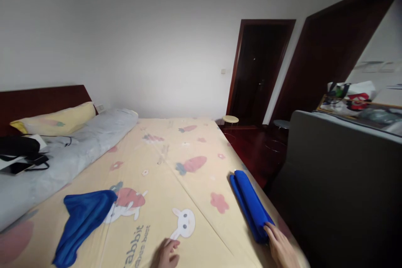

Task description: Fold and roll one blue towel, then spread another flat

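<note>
A long, folded blue fabric bundle lies along the right side of the bed, its exact kind unclear. At its near end, the fingers of my right hand close on the blue edge; the thumb is hidden. My left hand hovers low at the bottom middle, over or on the printed bed sheet, fingers loosely bent and apart with nothing in them. Off to the left, a crumpled blue cloth is spread on the sheet, touched by neither hand.
A grey quilt and yellow pillow lie by the headboard, with a phone and black pouch on top. Beyond the bed's right edge stand a round stool and a dark grey panel.
</note>
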`<state>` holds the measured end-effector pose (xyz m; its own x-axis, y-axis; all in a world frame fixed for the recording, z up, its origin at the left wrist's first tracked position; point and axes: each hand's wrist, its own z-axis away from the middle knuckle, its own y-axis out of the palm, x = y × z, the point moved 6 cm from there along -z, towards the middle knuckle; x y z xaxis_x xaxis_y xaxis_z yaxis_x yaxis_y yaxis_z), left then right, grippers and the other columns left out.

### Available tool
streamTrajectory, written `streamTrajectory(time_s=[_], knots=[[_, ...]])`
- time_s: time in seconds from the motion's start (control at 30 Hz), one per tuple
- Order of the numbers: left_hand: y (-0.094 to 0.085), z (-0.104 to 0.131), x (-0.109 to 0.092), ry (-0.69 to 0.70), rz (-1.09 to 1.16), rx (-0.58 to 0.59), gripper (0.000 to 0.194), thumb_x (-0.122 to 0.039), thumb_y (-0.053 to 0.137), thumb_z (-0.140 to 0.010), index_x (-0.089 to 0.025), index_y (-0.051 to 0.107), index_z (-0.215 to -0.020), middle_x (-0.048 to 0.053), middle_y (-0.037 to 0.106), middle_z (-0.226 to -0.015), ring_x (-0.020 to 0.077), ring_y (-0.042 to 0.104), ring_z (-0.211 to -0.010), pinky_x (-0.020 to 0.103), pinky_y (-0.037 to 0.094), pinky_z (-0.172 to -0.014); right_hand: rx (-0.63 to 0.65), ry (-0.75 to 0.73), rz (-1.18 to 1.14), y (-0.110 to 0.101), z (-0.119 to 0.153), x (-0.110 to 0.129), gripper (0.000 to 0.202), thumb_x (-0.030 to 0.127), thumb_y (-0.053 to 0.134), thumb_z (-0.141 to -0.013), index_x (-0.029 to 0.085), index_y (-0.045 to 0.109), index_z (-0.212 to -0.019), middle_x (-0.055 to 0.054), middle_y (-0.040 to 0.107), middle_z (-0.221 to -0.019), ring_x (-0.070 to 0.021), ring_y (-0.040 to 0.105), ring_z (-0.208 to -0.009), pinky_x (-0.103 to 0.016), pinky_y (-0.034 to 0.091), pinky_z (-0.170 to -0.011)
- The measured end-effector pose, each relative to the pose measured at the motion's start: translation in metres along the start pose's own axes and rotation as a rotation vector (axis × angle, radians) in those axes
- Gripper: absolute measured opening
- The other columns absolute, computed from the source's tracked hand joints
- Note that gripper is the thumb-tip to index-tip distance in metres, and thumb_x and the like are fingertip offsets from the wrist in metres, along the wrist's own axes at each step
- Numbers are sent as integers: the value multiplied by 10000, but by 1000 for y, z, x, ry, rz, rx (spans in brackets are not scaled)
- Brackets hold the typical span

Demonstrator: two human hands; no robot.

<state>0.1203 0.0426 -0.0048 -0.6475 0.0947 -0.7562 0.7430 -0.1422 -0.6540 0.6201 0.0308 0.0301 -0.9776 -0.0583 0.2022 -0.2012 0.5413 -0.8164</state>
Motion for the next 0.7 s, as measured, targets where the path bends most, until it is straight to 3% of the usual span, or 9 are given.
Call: streamTrajectory(time_s=[0.07,0.17,0.27,0.33,0.4,0.53,0.7], knots=[[-2,1,-5,1,-16,-3,403,-117,548,-654,-265,670,-1008,13,650,-935,174,592,-848,282,500,-833,56,108,-1,-6,-9,7,385,285,391,-709,245,702,-934,-92,721,-1057,-288,668,-1005,-452,537,-886],[-1,2,-5,8,-16,-4,394,-114,546,-652,-263,671,-996,17,651,-928,177,592,-839,284,503,-820,111,348,0,-21,-29,12,387,407,323,-782,251,673,-835,-111,708,-1015,-321,650,-1006,-514,507,-880],[2,2,2,22,-8,-21,359,-137,543,-680,-262,667,-992,19,644,-929,171,591,-826,275,503,-802,107,574,8,-27,-40,16,608,634,283,-788,228,625,-1083,-166,577,-1283,-400,568,-1143,-578,473,-886],[5,2,6,29,4,-33,336,-160,543,-701,-266,663,-997,16,641,-933,165,595,-831,267,501,-810,163,648,8,-15,-41,19,821,760,327,-693,226,497,-1293,-206,410,-1449,-475,479,-1235,-652,423,-906],[6,2,9,23,12,-36,310,-175,551,-710,-267,665,-984,13,642,-929,164,600,-833,263,500,-816,260,683,-10,6,-36,18,962,816,370,-593,248,411,-1368,-231,334,-1490,-520,434,-1263,-702,382,-905],[5,1,9,16,12,-22,272,-186,563,-713,-258,676,-949,20,648,-910,164,609,-818,258,507,-787,359,744,-18,37,-24,5,1011,776,458,-504,292,367,-1386,-248,382,-1438,-522,503,-1193,-693,399,-850],[7,0,11,37,35,-56,218,-244,587,-731,-264,687,-924,24,652,-891,169,618,-820,257,516,-761,323,721,91,33,-22,8,917,615,477,-569,279,338,-1410,-228,596,-1166,-459,609,-1063,-658,419,-838]])
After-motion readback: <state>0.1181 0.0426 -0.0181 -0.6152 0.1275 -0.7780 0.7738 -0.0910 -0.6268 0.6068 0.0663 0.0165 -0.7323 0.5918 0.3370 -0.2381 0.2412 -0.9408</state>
